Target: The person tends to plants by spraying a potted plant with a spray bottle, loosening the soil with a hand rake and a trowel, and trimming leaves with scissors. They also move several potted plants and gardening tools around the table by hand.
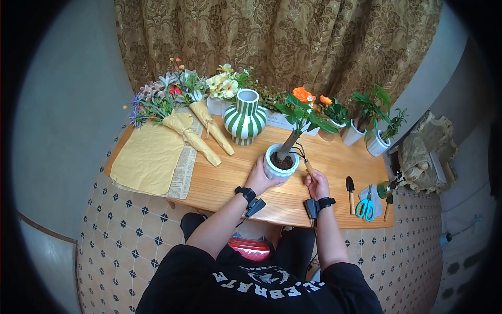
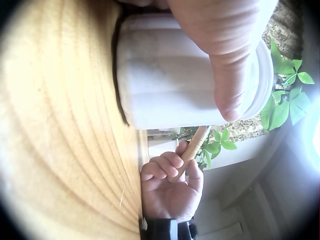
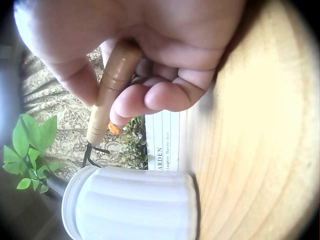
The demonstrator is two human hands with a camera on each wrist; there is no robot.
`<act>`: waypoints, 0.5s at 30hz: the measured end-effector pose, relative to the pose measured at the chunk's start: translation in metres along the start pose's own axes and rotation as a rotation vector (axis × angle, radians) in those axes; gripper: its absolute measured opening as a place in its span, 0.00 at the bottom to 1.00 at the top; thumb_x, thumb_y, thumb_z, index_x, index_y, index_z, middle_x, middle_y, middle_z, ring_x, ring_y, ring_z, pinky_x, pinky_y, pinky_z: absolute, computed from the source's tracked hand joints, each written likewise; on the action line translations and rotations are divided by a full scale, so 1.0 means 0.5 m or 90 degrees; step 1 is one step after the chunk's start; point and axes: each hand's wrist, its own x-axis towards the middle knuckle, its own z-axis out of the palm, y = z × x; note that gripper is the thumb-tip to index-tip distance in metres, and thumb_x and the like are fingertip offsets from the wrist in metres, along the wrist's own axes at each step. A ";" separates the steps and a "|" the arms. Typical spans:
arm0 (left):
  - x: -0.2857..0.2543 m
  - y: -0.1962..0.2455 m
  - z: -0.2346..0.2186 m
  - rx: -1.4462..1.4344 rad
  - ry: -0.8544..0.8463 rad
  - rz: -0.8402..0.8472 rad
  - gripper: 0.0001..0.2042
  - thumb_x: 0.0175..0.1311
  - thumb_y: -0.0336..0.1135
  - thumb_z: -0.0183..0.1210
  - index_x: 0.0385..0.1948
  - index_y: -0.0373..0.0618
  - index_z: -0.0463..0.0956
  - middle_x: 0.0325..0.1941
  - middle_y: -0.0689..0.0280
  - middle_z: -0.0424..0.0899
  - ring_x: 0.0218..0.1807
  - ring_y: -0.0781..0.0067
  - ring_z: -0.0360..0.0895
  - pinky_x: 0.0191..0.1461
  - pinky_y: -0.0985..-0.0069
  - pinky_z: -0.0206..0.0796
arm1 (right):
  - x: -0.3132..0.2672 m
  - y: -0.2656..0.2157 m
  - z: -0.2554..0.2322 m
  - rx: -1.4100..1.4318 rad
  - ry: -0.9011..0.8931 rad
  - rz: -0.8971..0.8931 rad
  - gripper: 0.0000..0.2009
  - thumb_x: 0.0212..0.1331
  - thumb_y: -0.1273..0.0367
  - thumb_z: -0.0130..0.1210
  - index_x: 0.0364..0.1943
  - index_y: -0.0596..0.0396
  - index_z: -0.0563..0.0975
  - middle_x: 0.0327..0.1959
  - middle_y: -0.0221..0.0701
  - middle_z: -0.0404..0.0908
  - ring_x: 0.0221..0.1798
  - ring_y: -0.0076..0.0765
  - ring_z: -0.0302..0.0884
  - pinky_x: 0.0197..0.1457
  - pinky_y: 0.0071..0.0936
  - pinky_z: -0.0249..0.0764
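Note:
A white ribbed pot (image 1: 291,174) stands upright on the wooden table, with dark soil (image 1: 282,161) and a thick-stemmed leafy plant (image 1: 287,144) in it. My left hand (image 1: 259,178) grips the pot's left side; its thumb (image 2: 230,100) lies along the wall just below the rim. In my right hand (image 1: 318,186) is a small hand rake (image 3: 104,102), its wooden handle pinched between thumb and fingers. The rake's black tines (image 1: 299,150) reach over the pot's right rim, close to the stem. From the right wrist view the tine ends are hidden behind the rim.
Behind the pot stands a green-and-white striped vase (image 1: 244,123). Wrapped bouquets (image 1: 193,138) and brown paper (image 1: 146,157) cover the left side. To the right lie a small trowel (image 1: 351,196) and blue-handled scissors (image 1: 365,209). Potted plants (image 1: 377,144) line the back right.

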 end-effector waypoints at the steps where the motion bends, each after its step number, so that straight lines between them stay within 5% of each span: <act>1: 0.000 0.002 -0.001 0.001 0.000 0.000 0.50 0.37 0.39 0.75 0.62 0.38 0.50 0.61 0.52 0.66 0.64 0.59 0.64 0.66 0.66 0.56 | 0.001 0.000 -0.001 0.001 -0.002 -0.001 0.12 0.61 0.70 0.47 0.43 0.65 0.75 0.26 0.29 0.75 0.27 0.23 0.67 0.32 0.19 0.67; 15: 0.000 0.000 -0.001 0.008 0.002 -0.005 0.49 0.36 0.39 0.75 0.61 0.38 0.51 0.61 0.51 0.66 0.64 0.58 0.64 0.66 0.66 0.56 | 0.004 0.005 -0.009 0.005 -0.009 -0.001 0.12 0.61 0.70 0.48 0.44 0.64 0.75 0.26 0.31 0.75 0.27 0.24 0.68 0.32 0.19 0.68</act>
